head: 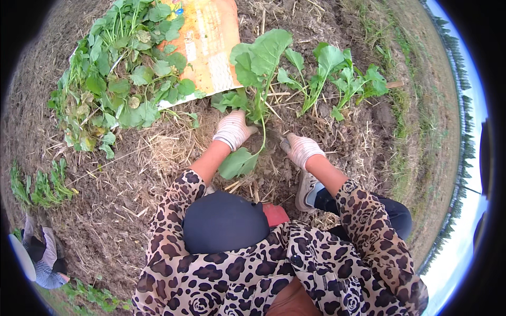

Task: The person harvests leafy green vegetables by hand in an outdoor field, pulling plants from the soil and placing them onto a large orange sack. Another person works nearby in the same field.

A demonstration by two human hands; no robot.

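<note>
My left hand (234, 128), in a pale striped glove, is at the base of a large leafy green plant (261, 63). Its fingertips are partly hidden among the stems, so a firm hold cannot be made out. One long stem bends down between my hands to a broad leaf (239, 162). My right hand (301, 149), gloved too, is close to the soil just right of that stem, with its fingers bent. Something thin and dark seems to be at its fingertips, but it blends with the soil.
Pulled greens (118, 79) are heaped on an orange printed sack (213, 43) at upper left. More leafy plants (322, 75) grow in a row to the right. Straw (170, 148) covers the soil. Another person (45, 256) is at lower left, near other plants (49, 185).
</note>
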